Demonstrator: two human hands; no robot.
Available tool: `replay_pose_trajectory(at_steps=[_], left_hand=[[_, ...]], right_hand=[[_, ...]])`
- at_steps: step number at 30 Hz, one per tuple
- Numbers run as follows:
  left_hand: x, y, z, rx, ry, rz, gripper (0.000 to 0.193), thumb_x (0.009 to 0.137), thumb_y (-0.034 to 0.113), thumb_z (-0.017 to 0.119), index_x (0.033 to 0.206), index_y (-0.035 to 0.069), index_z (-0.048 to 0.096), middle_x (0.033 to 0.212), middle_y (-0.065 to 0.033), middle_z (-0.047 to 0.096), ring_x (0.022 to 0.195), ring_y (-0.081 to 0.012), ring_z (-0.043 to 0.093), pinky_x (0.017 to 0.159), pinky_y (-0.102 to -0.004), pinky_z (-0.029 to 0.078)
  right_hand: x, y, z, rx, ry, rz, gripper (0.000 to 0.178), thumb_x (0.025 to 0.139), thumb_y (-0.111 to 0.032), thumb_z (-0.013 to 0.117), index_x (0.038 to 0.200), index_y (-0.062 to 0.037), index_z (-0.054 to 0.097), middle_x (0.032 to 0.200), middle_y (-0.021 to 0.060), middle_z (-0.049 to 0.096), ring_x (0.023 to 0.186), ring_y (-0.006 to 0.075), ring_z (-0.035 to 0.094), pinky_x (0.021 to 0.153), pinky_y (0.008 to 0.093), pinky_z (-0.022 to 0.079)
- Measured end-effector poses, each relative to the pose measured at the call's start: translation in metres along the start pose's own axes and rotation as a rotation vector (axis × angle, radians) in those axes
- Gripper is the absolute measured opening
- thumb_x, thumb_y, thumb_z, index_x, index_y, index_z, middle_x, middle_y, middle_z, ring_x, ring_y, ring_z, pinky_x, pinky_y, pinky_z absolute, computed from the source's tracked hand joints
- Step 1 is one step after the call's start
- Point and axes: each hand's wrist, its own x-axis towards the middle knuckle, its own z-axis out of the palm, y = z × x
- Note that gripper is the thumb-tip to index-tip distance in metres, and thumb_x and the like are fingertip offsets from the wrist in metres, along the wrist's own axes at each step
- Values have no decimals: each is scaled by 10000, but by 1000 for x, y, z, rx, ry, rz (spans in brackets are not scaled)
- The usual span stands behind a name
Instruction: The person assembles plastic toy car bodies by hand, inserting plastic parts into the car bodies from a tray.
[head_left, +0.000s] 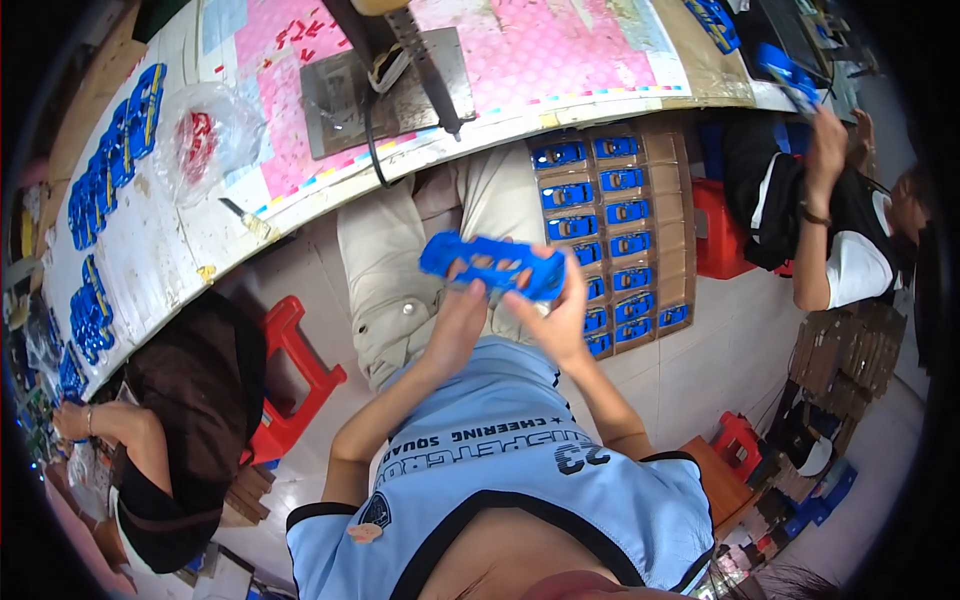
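Above my lap I hold a blue toy car body [482,250] with window openings in it. My left hand [460,318] grips its near left side, with fingers partly hidden beneath it. The right end sits in my right hand [562,318], thumb at the near edge and fingers curled around. Just right of my legs, a divided cardboard tray [668,210] holds blue toy cars in rows, and its right column is mostly bare.
A metal plate with an upright tool [425,75] stands on the worktable [500,138]. Blue car bodies [120,150] line its left side, near a plastic bag of red pieces [200,135]. Co-workers sit on both sides, by red stools [295,375]. One co-worker's hand [825,140] holds a blue part.
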Motion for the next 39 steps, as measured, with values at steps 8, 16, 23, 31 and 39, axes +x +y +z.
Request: replay_pose_trajectory(at_steps=[8,16,23,31,39], left_hand=[[-37,93,-43,106,142,397,602,792,323,496,1282,35,299,969,-101,499,892,-215,508,826,-331,408],[-80,310,-184,1774,1044,748,575,814,326,585,1164,-59,343,1076,-179,437,1005,-229,424,903,-277,302],[-76,374,-247,2201,1313,804,671,726,413,645,1101,-81,392,1009,-255,506,957,-369,515,823,-364,406],[-23,322,-155,2244,781,1189,220,737,105,583,934,11,556,906,-147,536,887,-301,490,785,-375,380],[56,308,-99,2255,420,1209,127,674,44,607,800,45,628,766,-101,479,785,-263,475,675,-336,403]], right_hand=[[0,20,-16,55,-235,-103,569,754,-302,590,1173,15,373,784,73,566,599,96,469,556,217,375],[101,-25,-49,-550,158,-635,263,761,-79,564,1006,11,533,779,96,552,662,168,515,618,273,421],[239,-37,-166,-973,638,-813,430,783,-239,556,1097,43,472,1026,211,504,972,342,458,870,414,325],[267,-42,-209,-1325,801,-678,488,720,-327,582,1087,-14,509,1119,259,446,1062,396,398,914,460,304],[252,-35,-197,-1267,841,-720,482,694,-294,585,1104,-53,505,1162,233,425,1075,385,409,907,459,326]])
